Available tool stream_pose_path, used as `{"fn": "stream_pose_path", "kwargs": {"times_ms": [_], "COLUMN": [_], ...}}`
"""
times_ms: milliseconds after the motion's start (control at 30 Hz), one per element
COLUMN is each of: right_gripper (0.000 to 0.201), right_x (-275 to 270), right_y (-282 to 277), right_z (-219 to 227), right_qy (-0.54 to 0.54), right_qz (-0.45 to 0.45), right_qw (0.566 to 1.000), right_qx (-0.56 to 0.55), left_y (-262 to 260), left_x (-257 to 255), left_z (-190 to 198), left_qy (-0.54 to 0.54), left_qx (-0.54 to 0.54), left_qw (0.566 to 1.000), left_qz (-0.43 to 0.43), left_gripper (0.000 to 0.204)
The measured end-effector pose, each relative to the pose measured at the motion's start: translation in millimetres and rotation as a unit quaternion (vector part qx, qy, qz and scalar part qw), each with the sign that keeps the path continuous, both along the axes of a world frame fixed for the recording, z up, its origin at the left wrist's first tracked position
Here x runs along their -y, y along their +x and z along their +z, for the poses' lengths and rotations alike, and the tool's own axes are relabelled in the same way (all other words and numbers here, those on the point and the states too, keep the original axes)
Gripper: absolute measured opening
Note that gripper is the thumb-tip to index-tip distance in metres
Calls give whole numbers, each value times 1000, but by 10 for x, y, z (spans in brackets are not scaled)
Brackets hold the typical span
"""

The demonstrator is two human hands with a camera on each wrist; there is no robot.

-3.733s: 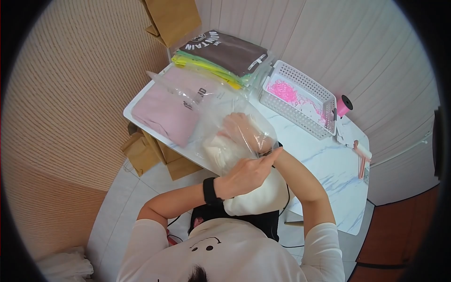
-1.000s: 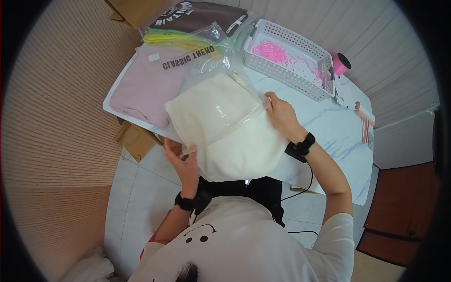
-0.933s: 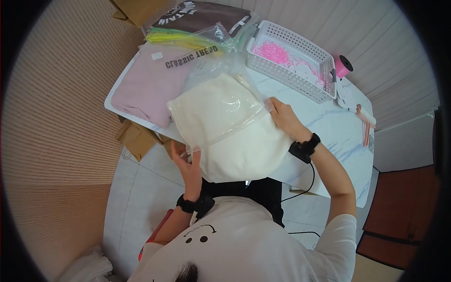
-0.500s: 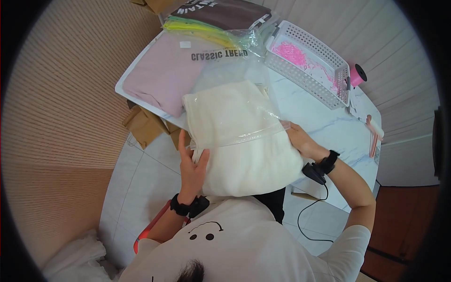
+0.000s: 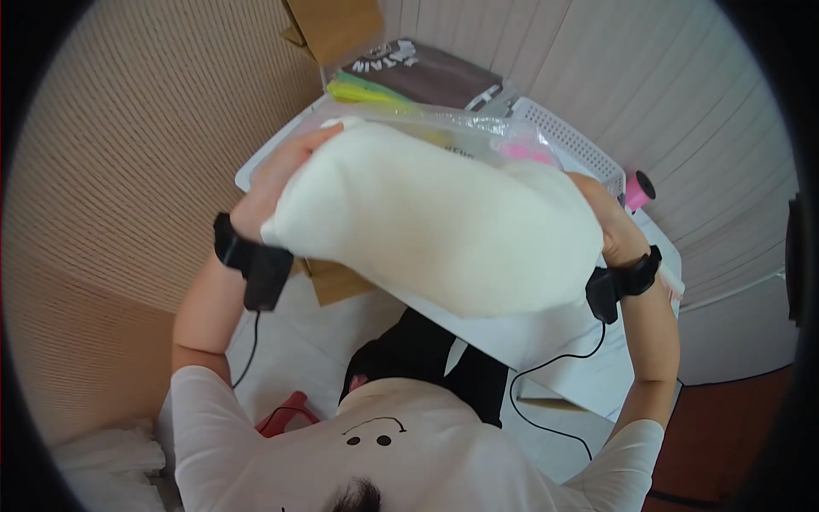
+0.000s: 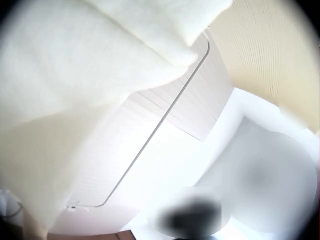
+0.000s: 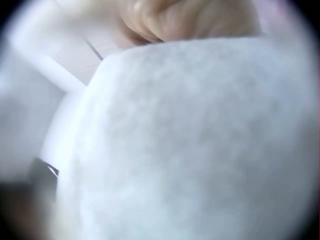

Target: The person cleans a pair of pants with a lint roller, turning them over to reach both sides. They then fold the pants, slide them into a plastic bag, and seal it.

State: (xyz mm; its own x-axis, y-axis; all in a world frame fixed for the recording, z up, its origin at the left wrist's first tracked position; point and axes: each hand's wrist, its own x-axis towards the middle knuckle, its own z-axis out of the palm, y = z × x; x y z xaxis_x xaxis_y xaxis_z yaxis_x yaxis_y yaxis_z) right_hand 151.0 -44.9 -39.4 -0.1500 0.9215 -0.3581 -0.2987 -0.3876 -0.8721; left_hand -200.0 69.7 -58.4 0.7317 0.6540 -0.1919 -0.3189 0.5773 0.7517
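A folded cream garment (image 5: 426, 222) is held up off the table, tilted, with its plain side towards the head camera. My left hand (image 5: 281, 183) grips its left end, fingertips at the top corner. At the right end my right hand (image 5: 610, 218) holds it, with the fingers partly hidden by the cloth. Clear plastic (image 5: 478, 119) shows along the garment's far edge. Cream cloth (image 6: 75, 65) fills the upper left of the left wrist view. In the right wrist view curled fingers (image 7: 190, 20) lie against the blurred cloth (image 7: 190, 135).
Behind the garment lie a dark brown packed garment (image 5: 435, 77) and yellow-green ones (image 5: 363, 90). A white basket (image 5: 572, 141) and a pink ribbon spool (image 5: 638, 190) stand at the right. Brown paper bags (image 5: 337, 30) are at the back left. Cables hang from both wrists.
Both hands have lifted the cream garment and tipped it up, and its bagged upper side has turned away from view. The left hand has moved up and left. The pink garment is now mostly covered.
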Motion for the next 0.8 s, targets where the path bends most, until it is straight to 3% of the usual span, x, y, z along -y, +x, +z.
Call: {"fn": "stream_pose_path", "kwargs": {"times_ms": [67,100,167,233,267,333,433,500,633,700,800], "right_gripper": [29,28,27,26,27,32,37,37,36,35,33], "right_x": [-61,-89,-161,-137,-53,-180,-193,-211,-168,-213,-329], "right_y": [13,27,72,-155,-267,108,172,245,415,442,405], "right_z": [287,273,136,285,387,72,-87,-72,-50,-60,8], "right_qy": [28,88,198,48,55,259,186,248,361,393,322], "right_qz": [32,32,28,6,-1,129,124,86,10,-27,-58], "right_qw": [998,994,943,987,990,923,952,933,882,891,941], "right_qx": [-43,61,265,153,128,253,211,245,303,226,-91], "left_y": [79,108,112,133,143,121,108,99,72,124,268], "left_x": [-117,-174,-386,-524,-638,-630,-680,-777,-919,-935,-824], "left_z": [211,311,280,215,104,138,158,109,82,63,144], "left_qy": [39,57,47,73,30,-33,-63,-30,-48,-14,23], "left_qx": [-1,-1,-39,-90,-121,-96,-113,-148,-155,-184,-183], "left_qw": [999,998,998,993,992,994,988,984,957,943,963], "left_qz": [1,1,-15,-4,-2,-45,-85,-95,-240,-277,-196], "left_gripper": [27,26,26,26,29,30,30,29,29,30,31]}}
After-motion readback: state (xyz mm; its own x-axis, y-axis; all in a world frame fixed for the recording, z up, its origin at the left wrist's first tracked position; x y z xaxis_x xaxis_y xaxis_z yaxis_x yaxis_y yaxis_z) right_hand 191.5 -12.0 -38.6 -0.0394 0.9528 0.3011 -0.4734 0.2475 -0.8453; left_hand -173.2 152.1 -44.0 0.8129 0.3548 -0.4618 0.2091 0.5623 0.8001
